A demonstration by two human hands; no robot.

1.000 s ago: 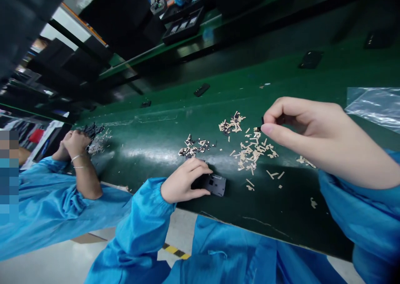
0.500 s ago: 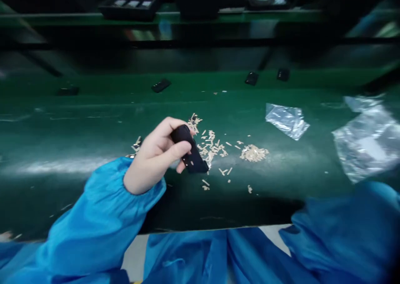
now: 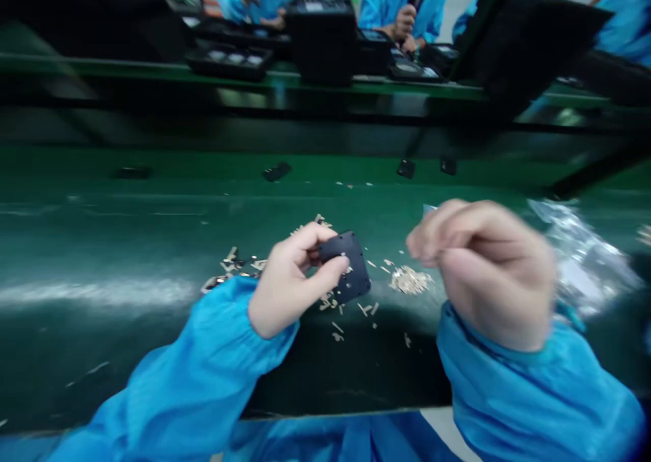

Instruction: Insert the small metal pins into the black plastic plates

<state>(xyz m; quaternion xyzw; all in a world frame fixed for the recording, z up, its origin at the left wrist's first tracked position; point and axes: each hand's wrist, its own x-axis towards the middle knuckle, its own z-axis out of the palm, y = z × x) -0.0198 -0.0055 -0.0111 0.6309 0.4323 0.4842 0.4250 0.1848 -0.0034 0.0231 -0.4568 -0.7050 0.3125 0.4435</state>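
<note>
Both sets of your fingers are closed now: your left hand [image 3: 285, 285] has lifted the black plate [image 3: 346, 266] off the table [image 3: 102, 245] and tilted it towards your right hand [image 3: 483, 272], which has swung in, its blurred fingertips seemingly pinched together, beside it above the scattered tan bits [image 3: 409, 280].

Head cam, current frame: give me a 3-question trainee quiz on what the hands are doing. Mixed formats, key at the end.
1. True or false: the left hand holds a flat black part lifted above the green belt.
2. Multiple choice: what lies scattered on the belt under and beside that part? A) small tan strips B) screws C) coiled wire
3. Short answer: can you tell what the right hand pinches?

Key
1. True.
2. A.
3. No; the fingers are curled together and blurred, and nothing shows between them.
</note>
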